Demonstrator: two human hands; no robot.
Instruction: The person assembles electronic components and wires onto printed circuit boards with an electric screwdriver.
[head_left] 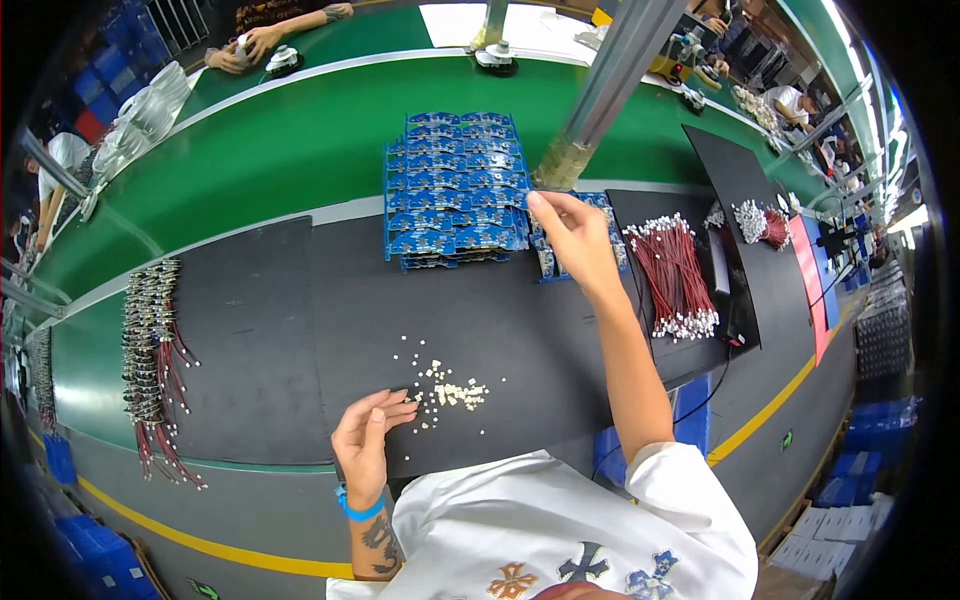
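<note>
My right hand [577, 238] reaches to the right edge of a tall stack of blue circuit boards [455, 190]. Its thumb and forefinger are pinched at the edge of one board; the hand hides part of a second, lower group of blue boards [612, 215]. On the black mat, my left hand [368, 435] rests beside a loose pile of tiny pale, block-like pieces [455, 393]. Its fingers stretch toward them, with the thumb apart, and I see nothing held in it. A blue band [360, 508] circles the left wrist.
Bundled dark red wires with white connectors [675, 275] lie at the right, beside an upright black panel [722, 225]. A row of wired parts [152, 350] stands at the left. A metal post [610, 85] rises behind the boards. Other people work across the green bench [290, 150].
</note>
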